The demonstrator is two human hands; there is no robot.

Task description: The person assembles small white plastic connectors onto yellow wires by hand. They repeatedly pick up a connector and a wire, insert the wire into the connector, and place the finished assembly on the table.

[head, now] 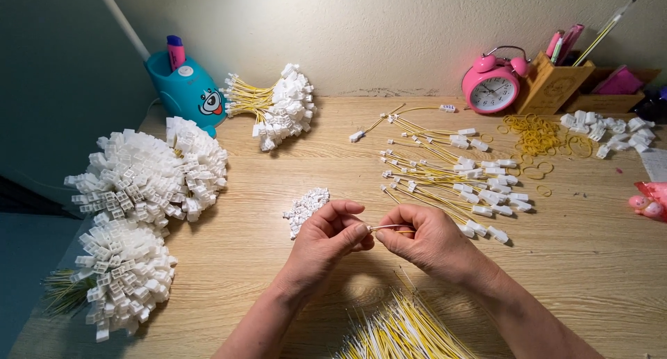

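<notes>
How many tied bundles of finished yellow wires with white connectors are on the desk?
3. One bundle lies at the back beside the blue pen holder, one large bundle at the left edge, one bundle at front left. More may lie outside the frame.

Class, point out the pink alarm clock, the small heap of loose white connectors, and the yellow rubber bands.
Pink alarm clock (492,89), head view, dial.
White connector heap (306,207), head view, middle.
Yellow rubber bands (533,134), head view, pile centre.
</notes>
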